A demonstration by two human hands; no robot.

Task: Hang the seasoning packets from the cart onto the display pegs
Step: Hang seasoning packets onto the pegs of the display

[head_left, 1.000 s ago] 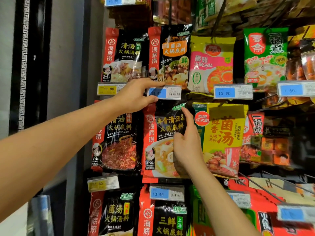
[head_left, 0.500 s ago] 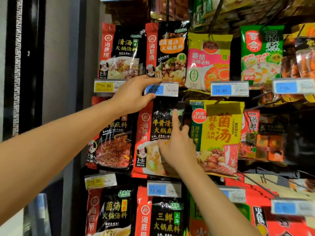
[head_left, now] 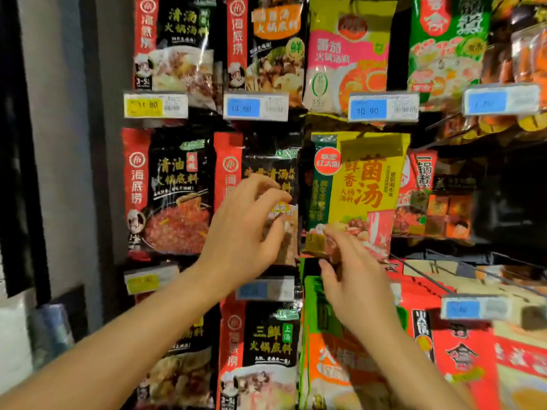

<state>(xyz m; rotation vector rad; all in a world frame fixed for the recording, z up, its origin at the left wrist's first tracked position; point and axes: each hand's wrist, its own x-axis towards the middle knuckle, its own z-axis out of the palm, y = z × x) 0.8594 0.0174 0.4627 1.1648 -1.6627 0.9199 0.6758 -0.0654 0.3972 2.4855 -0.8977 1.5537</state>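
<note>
Plastic film, glossy and crinkled, covers every flat rectangular seasoning packet on this wall display, and light glints off the creases. The left hand (head_left: pixel 245 232) hangs in front of the red-and-black packet (head_left: pixel 233 173) in the middle row, its bare forearm rising from the frame's eight o'clock corner. The wrist is bent slightly back and the back of the hand faces the camera. Its grip is loosely curled, thumb and forefinger near each other with nothing showing between them. Blur hides whether any fingertip touches the film. This packet hangs upright, a red stripe down its left edge and a black face printed with a bowl of broth. It sits under the blue price tag (head_left: pixel 256 107) at its twelve o'clock, which is a stiff clear sleeve over a paper label. At its three o'clock, just beside it, hangs the yellow packet (head_left: pixel 373 184), which has a green band and a round red badge and hangs slightly tilted. The right hand (head_left: pixel 355 279) reaches up from the frame's five o'clock edge. Its grip is spread, with fairly straight fingers laid on that packet's seven o'clock corner and the thumb held apart below the bottom edge. At the red-and-black packet's nine o'clock hangs a sister packet (head_left: pixel 168 190) showing red chilli oil. In the top row a pink packet (head_left: pixel 346 54) and a green packet (head_left: pixel 444 39) hang side by side. Along the bottom row are more pouches (head_left: pixel 266 344) of the same shiny film.
</note>
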